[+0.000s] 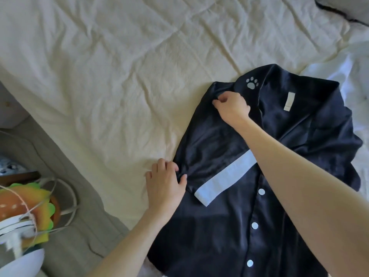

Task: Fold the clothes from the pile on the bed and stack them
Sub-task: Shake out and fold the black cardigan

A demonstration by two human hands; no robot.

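2 hands work a dark satin shirt [229, 226] lying on the bed [119, 76]: right hand [231, 107] pinches the shoulder, left hand [165, 182] grips the side edge. Slippery fabric could slide, spoiling the fold.

Readable text: none anywhere.
Collar sign: a pale grey paw-print mark [252, 82] on the dark navy satin button shirt [229, 226].
Neck label: a white cloth tag [287, 101], too blurred to read.
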